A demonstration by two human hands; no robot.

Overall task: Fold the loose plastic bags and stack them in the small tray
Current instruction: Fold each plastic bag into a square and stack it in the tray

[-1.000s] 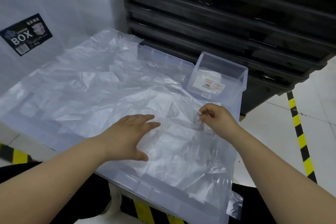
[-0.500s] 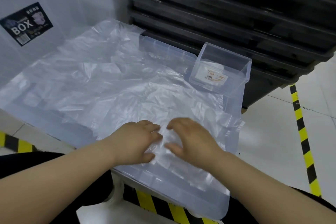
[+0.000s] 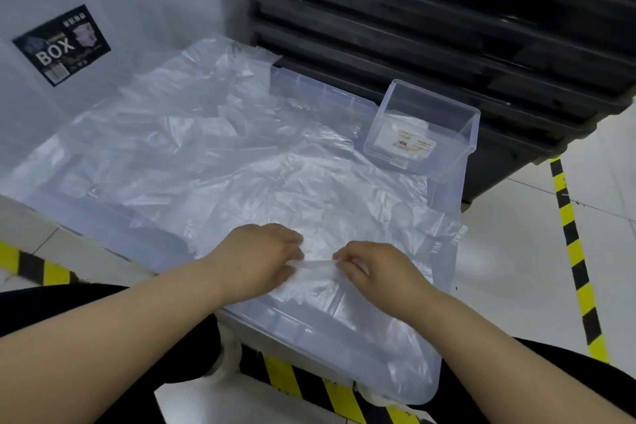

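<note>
Item in hand: top bag (image 3: 316,267), clear film at the near edge of the work surface, its gathered edge stretched between the 2 hands.
Left hand (image 3: 261,251): fingers together and curled, tips pinching the left end of that edge.
Right hand (image 3: 371,265): thumb and forefinger pinching the right end.
Step, as judged: start of a fold.
Handling advice: keep the edge taut, lift 1 layer only since the film likely clings, press air out before creasing, and fold narrower than the tray.
Stock: loose bags (image 3: 206,148), crumpled and overlapping; count cannot be told.
Destination: small tray (image 3: 380,127), clear, far right corner, well apart from the hands.
Surface: translucent lid (image 3: 344,337), ribbed.
Room: black crates (image 3: 413,27) behind; white box (image 3: 62,45) marked BOX at left; hazard tape (image 3: 571,251) on a pale floor.
</note>
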